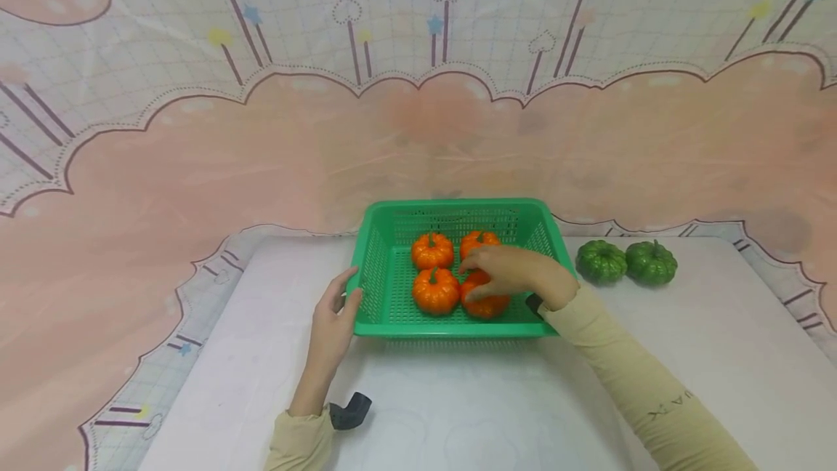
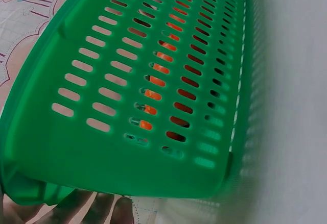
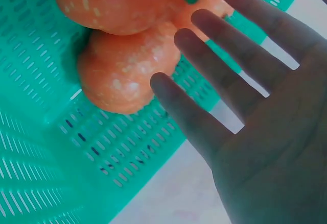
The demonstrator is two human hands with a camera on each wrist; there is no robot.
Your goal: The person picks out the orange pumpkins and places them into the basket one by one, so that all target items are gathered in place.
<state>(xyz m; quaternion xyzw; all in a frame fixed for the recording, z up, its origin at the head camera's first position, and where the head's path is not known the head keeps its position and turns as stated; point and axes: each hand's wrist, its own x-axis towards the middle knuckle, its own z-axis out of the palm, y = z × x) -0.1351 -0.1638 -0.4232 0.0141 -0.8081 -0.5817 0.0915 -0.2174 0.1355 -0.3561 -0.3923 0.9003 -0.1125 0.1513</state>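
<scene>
A green slotted plastic basket [image 1: 458,330] stands on the white table, holding several orange pumpkins [image 1: 436,291] with green stems. At its left rim my left hand [image 1: 335,318] holds on, its fingers [image 2: 99,208] partly hidden under the rim in the left wrist view. My right hand [image 1: 510,272] hovers inside the basket over the front right pumpkin [image 1: 487,305]. In the right wrist view its fingers [image 3: 196,117] are spread, with nothing gripped between them. The thumb is out of sight there. Orange also shows through the basket slots in the left wrist view.
Two green pumpkins [image 1: 601,262] sit side by side on the table to the right of the basket. A patterned cloth [image 1: 418,129] hangs behind the table. A black wrist mount [image 1: 350,411] juts from the left sleeve.
</scene>
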